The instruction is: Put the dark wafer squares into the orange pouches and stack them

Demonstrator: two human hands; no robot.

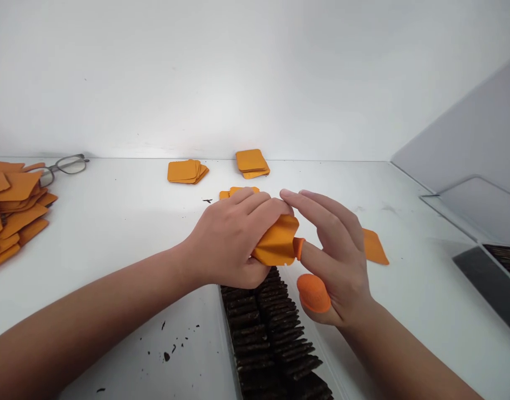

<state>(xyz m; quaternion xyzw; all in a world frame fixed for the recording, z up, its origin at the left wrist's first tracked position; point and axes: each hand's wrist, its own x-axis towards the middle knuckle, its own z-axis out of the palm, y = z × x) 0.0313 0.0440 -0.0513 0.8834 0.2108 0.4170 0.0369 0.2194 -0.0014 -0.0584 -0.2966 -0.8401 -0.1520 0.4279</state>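
In the head view, my left hand [238, 239] is closed around a small orange paper envelope [278, 244], its mouth bulging apart toward the right. My right hand [342, 255] holds nothing; its fingers are spread and stretched out. Orange rubber finger cots cover its thumb and one finger, and that finger's tip reaches into or right beside the envelope's mouth; I cannot tell which. Below both hands stands a long, clear-walled tray [229, 339] packed with two rows of thin dark brown pieces [286, 328]. My left hand partly hides the tray's far end.
A large pile of orange envelopes [17, 208] lies at left, beside eyeglasses [71, 164]. Small envelope stacks [186, 171] [251, 162] sit near the back wall. One envelope [375, 246] lies behind my right hand. Dark crumbs [166, 356] dot the table. Another container [488, 278] stands far right.
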